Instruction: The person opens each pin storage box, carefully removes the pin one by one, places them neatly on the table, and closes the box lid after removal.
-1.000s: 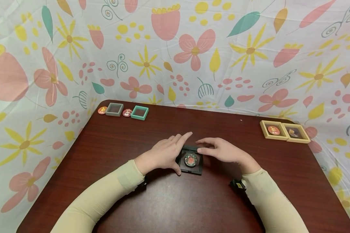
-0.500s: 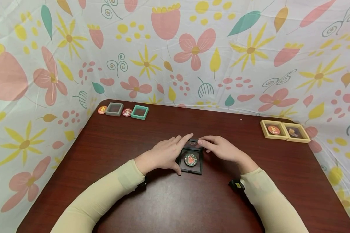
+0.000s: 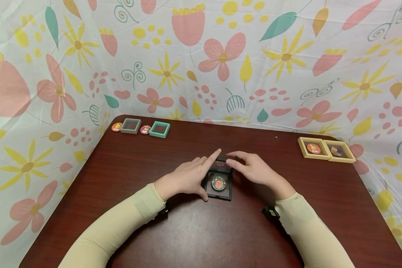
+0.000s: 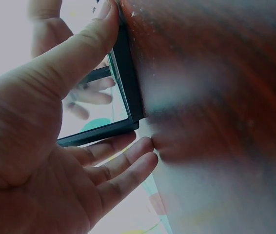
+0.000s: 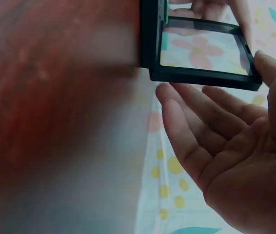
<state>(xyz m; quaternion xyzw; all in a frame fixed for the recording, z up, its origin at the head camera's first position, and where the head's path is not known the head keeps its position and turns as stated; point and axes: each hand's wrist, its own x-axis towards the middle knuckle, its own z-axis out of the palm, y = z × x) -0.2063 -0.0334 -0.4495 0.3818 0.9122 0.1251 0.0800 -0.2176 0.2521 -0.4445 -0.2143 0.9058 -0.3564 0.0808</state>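
A black display frame (image 3: 231,191) stands hinged open on the table, its clear-windowed lid (image 3: 220,166) raised about upright. On the window of its base lies a round green-rimmed badge (image 3: 218,183) with a red figure. My left hand (image 3: 189,176) holds the frame's left side, thumb at the near corner and fingers by the hinge end. In the left wrist view its fingers (image 4: 128,163) extend behind the lid. My right hand (image 3: 256,169) has its thumb at the lid's top right corner. The right wrist view shows its fingers (image 5: 187,131) loosely spread behind the lid.
At the back left lie a grey frame (image 3: 130,131), a teal frame (image 3: 159,135) and two round badges, one orange (image 3: 117,127) and one red (image 3: 145,129). Two yellow frames (image 3: 314,157) holding badges sit at the right. A flowered cloth (image 3: 201,67) hangs behind the table.
The lid has swung up from low over the base to about upright. My right hand has shifted slightly away with it, its fingers now looser. My left hand stays at the frame.
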